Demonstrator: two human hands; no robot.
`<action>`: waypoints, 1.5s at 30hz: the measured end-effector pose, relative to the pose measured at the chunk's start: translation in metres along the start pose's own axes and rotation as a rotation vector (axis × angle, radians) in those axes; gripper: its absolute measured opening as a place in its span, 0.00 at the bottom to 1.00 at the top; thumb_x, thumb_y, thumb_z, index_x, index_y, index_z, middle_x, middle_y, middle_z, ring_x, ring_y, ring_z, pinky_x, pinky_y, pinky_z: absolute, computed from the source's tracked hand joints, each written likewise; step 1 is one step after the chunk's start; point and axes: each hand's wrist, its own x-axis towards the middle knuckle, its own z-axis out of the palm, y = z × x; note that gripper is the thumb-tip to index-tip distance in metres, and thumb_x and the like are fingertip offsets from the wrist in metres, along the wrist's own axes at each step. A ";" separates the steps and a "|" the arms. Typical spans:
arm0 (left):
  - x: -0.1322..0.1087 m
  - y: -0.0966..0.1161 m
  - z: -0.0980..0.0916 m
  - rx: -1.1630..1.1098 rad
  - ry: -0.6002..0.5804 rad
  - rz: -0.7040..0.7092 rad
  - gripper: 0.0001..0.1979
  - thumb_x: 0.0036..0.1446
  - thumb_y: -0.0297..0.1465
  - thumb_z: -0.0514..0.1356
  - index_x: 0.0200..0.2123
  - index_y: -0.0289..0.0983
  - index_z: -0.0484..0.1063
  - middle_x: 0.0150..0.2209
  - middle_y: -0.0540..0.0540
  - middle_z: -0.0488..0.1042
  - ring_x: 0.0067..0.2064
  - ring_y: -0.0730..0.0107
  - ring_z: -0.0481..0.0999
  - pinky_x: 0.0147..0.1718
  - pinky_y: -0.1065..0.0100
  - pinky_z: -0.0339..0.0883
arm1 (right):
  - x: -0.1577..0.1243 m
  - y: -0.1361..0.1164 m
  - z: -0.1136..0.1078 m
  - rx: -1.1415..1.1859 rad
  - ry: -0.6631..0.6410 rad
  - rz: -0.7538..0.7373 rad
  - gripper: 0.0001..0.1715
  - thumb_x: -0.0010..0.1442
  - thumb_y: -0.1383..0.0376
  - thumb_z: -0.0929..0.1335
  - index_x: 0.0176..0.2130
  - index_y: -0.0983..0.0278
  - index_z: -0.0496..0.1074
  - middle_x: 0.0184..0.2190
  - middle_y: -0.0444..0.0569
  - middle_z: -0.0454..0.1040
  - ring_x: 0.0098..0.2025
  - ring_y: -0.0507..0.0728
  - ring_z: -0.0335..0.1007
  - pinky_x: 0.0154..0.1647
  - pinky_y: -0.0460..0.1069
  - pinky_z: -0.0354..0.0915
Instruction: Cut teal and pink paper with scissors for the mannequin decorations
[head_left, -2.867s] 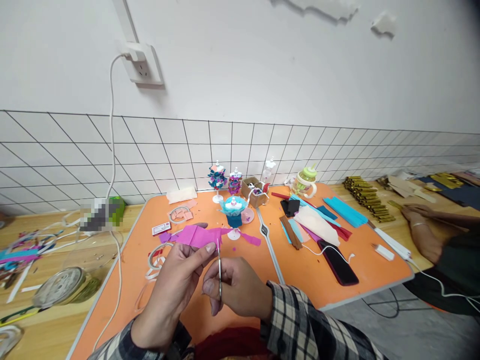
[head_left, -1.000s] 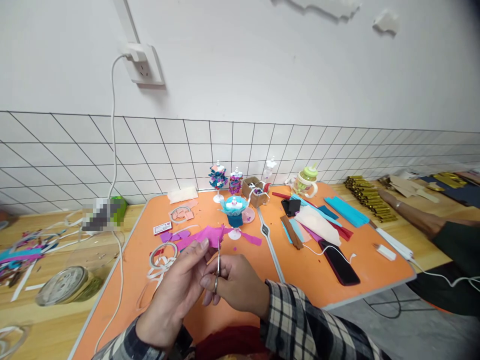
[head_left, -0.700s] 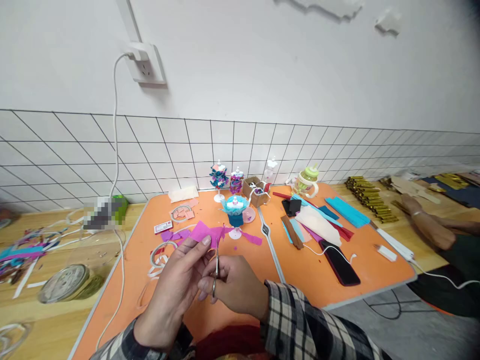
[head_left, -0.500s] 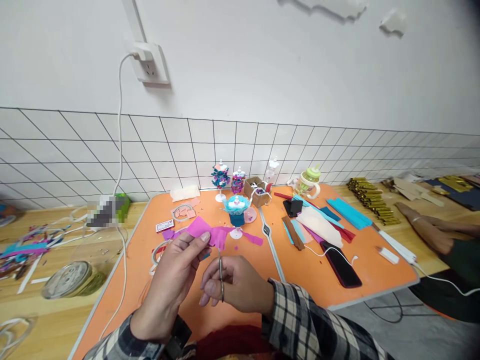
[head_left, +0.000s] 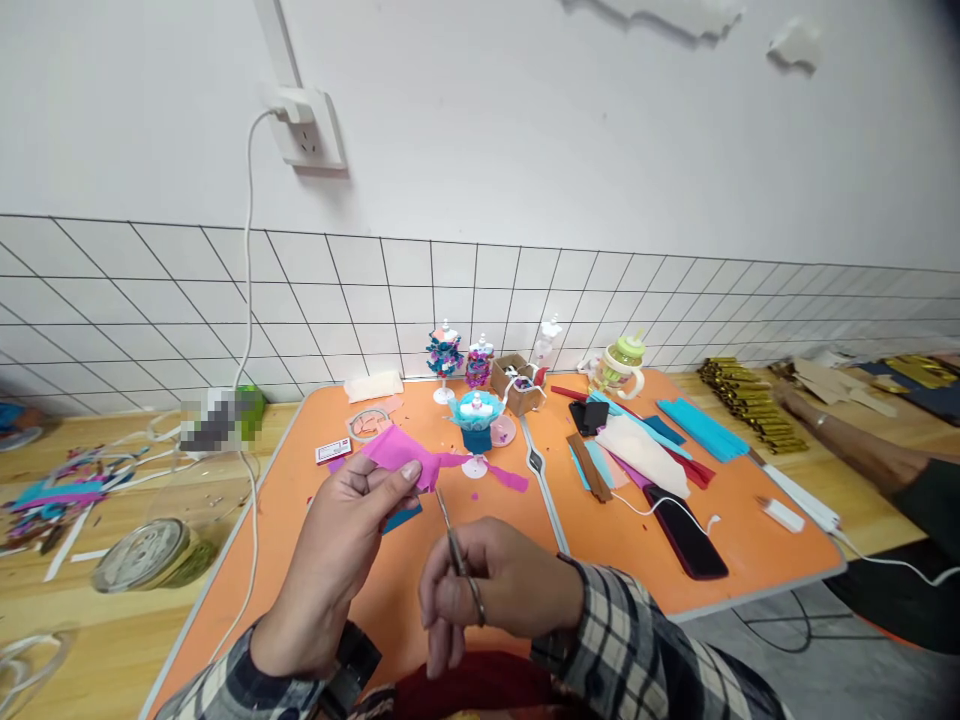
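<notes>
My left hand [head_left: 341, 535] pinches a piece of magenta crepe paper [head_left: 401, 455] between thumb and fingers above the orange table. In my right hand [head_left: 491, 580] are small metal scissors [head_left: 456, 550], their tips pointing up and left, just below the paper's lower edge. A loose magenta strip [head_left: 508, 478] lies on the table beyond the hands, by the white base of a small dress-form stand [head_left: 477, 430] clad in blue paper. Behind it stand two more decorated forms, one in teal and purple [head_left: 444, 357], one in magenta [head_left: 480, 363].
Right of centre lie crepe paper pieces [head_left: 645, 455], a phone [head_left: 686, 532] and a white glue gun [head_left: 795, 492]. A cup [head_left: 621, 368] and a small cardboard box [head_left: 519, 385] stand near the wall. A white cable [head_left: 253, 540] runs down the left. Another person's arm [head_left: 855, 450] reaches in at right.
My right hand has drawn the scissors down and right, away from the magenta paper. My left hand keeps its pinch, and the paper has shifted slightly left.
</notes>
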 end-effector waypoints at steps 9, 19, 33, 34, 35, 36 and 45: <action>-0.006 0.000 0.004 -0.058 -0.011 -0.013 0.20 0.39 0.38 0.79 0.36 0.38 0.83 0.28 0.50 0.82 0.28 0.72 0.79 0.29 0.75 0.76 | 0.015 0.016 0.006 -0.076 0.133 0.009 0.43 0.45 0.29 0.70 0.32 0.66 0.67 0.22 0.44 0.73 0.19 0.48 0.67 0.24 0.45 0.66; -0.005 -0.004 0.006 -0.138 -0.017 0.011 0.17 0.41 0.35 0.79 0.35 0.37 0.82 0.31 0.50 0.83 0.31 0.71 0.81 0.31 0.75 0.78 | 0.017 0.021 0.006 -0.010 0.106 0.001 0.43 0.44 0.31 0.72 0.33 0.66 0.67 0.20 0.44 0.72 0.20 0.49 0.68 0.26 0.45 0.67; -0.010 -0.003 0.015 -0.278 0.006 -0.043 0.18 0.38 0.31 0.80 0.31 0.37 0.77 0.28 0.53 0.81 0.26 0.73 0.79 0.26 0.76 0.77 | 0.018 0.017 0.004 0.006 0.062 0.004 0.43 0.44 0.30 0.72 0.34 0.66 0.68 0.23 0.44 0.73 0.19 0.47 0.66 0.26 0.45 0.66; -0.010 -0.004 0.015 -0.279 0.006 -0.041 0.19 0.38 0.31 0.80 0.31 0.37 0.76 0.28 0.53 0.81 0.26 0.74 0.79 0.26 0.76 0.77 | 0.019 0.017 0.005 0.006 0.071 -0.001 0.44 0.44 0.30 0.72 0.34 0.66 0.68 0.23 0.44 0.73 0.19 0.47 0.66 0.26 0.45 0.66; -0.010 -0.004 0.015 -0.281 0.005 -0.040 0.19 0.38 0.32 0.80 0.31 0.37 0.76 0.28 0.53 0.81 0.26 0.74 0.79 0.26 0.76 0.77 | 0.019 0.017 0.005 0.001 0.082 -0.008 0.44 0.43 0.30 0.72 0.34 0.66 0.67 0.22 0.44 0.73 0.19 0.47 0.66 0.26 0.45 0.66; -0.010 -0.005 0.015 -0.282 0.004 -0.039 0.19 0.39 0.32 0.80 0.32 0.37 0.76 0.28 0.54 0.80 0.26 0.74 0.79 0.26 0.76 0.77 | 0.019 0.017 0.005 -0.003 0.096 -0.016 0.44 0.43 0.30 0.72 0.34 0.66 0.67 0.22 0.43 0.73 0.20 0.48 0.67 0.26 0.45 0.66; -0.015 -0.007 0.020 -0.201 -0.052 -0.025 0.17 0.44 0.32 0.78 0.28 0.37 0.72 0.21 0.57 0.74 0.19 0.80 0.69 0.18 0.79 0.68 | 0.022 0.017 0.009 -0.126 0.294 -0.111 0.41 0.48 0.31 0.71 0.34 0.65 0.68 0.24 0.45 0.74 0.22 0.49 0.67 0.25 0.45 0.63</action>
